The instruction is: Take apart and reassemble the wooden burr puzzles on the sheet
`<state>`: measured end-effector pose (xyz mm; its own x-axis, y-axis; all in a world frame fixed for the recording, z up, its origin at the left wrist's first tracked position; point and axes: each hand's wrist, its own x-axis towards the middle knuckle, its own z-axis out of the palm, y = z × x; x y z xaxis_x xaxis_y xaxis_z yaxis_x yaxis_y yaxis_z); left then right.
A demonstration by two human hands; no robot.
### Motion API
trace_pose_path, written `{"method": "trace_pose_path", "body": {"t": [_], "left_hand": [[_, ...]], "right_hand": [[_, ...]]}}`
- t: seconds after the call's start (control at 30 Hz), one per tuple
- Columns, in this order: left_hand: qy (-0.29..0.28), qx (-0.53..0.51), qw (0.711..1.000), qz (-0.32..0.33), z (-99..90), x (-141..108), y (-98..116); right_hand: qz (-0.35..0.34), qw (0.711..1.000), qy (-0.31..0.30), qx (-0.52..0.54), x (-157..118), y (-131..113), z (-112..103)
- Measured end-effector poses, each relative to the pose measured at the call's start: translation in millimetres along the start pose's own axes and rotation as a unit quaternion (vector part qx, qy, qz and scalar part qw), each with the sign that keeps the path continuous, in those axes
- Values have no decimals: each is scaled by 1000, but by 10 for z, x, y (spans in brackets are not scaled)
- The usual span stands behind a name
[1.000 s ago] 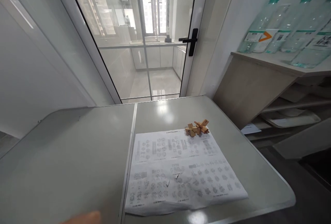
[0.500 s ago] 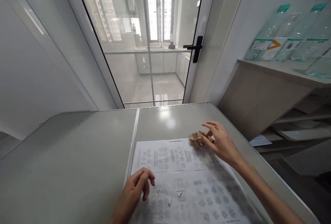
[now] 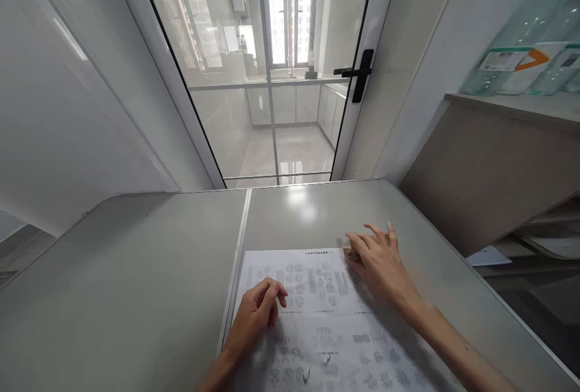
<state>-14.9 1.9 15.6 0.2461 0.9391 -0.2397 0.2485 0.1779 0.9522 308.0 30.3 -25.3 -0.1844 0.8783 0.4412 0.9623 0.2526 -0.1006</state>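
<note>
A large white sheet (image 3: 317, 313) printed with rows of small grey figures lies on the grey table. At the sheet's top right edge are small wooden pieces (image 3: 351, 253), mostly covered by my right hand (image 3: 378, 262). Its thumb and forefinger are at the wood, while the other fingers are raised and spread. Over the left part of the sheet hovers my left hand (image 3: 263, 304), fingers loosely curled downward and partly apart, with nothing seen in it.
The grey table (image 3: 136, 271) has a pale seam running front to back, left of the sheet. Behind it stands a glass door (image 3: 290, 120) with a black handle (image 3: 361, 75). Clear plastic bottles (image 3: 512, 72) stand on a shelf (image 3: 521, 108) at the right.
My right hand has come down over the wooden pieces, which now barely show. My left hand has moved a little up the sheet. The view has turned slightly to the left.
</note>
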Motion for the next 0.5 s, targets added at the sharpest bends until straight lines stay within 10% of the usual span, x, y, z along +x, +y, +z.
{"method": "trace_pose_path", "body": {"t": [0.2,0.5], "left_hand": [[-4,-11,1000,24,-3,17,-130],[-73,-64,992,82,-2,222,-127]], "right_hand": [[6,986,54,160,19,-241,-61],[-18,882,60,466,167,-1049,2]]}}
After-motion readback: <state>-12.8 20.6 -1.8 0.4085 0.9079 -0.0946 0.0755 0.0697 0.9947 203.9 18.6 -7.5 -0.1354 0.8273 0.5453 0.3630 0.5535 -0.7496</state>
